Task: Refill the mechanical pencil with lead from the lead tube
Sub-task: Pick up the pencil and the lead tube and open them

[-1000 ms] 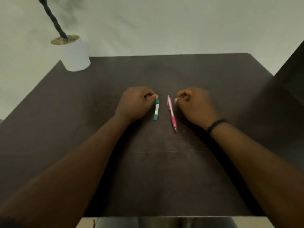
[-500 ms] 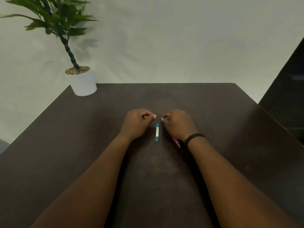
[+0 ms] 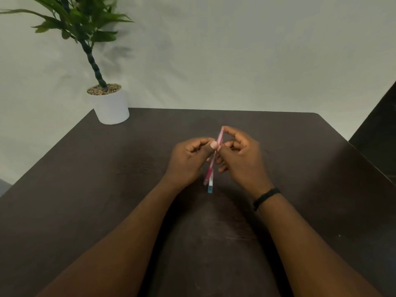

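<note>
Pinching pink pencil [image 3: 219, 137], both hands' [image 3: 188, 161] [image 3: 242, 159] grip apparently closed.

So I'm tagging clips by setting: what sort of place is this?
Probably a home or office desk: a dark wooden table, a potted plant at its far corner, a plain pale wall behind.

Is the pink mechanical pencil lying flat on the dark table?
No. The pink mechanical pencil is lifted off the dark table, held tilted between the left hand and right hand.
</note>
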